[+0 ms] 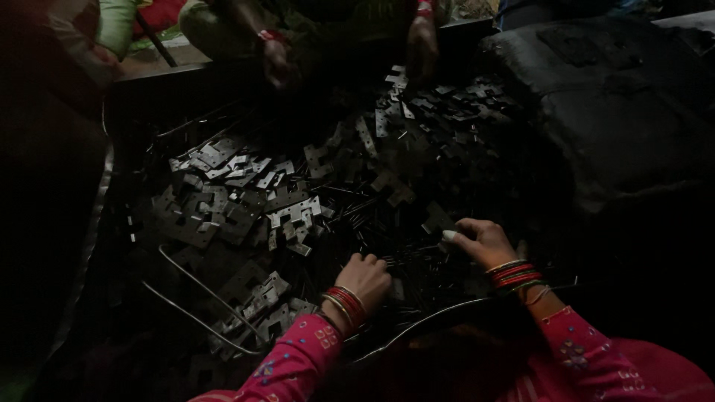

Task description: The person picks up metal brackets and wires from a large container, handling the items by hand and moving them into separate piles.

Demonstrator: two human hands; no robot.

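1. Pink embroidered sleeves fill the near edge; from them the person's two hands reach into a dark heap of metal parts.
2. Left of the hands, bent wire rods (195, 286) lie over flat notched metal plates (253, 212).
3. Left hand (365, 279), bangles at the wrist, is curled into a loose fist over thin dark pins (406, 264); whether its fingers grip any, I cannot tell.
4. Right hand (484, 242) pinches its fingers together just above the same pins, a white wrap on one fingertip; anything held is too small to see.
5. Judging by this, sorting or picking pins is under way; a careful pinch seems needed next.
6. Opposite, a co-worker's hands (421, 52) work the heap's far side.
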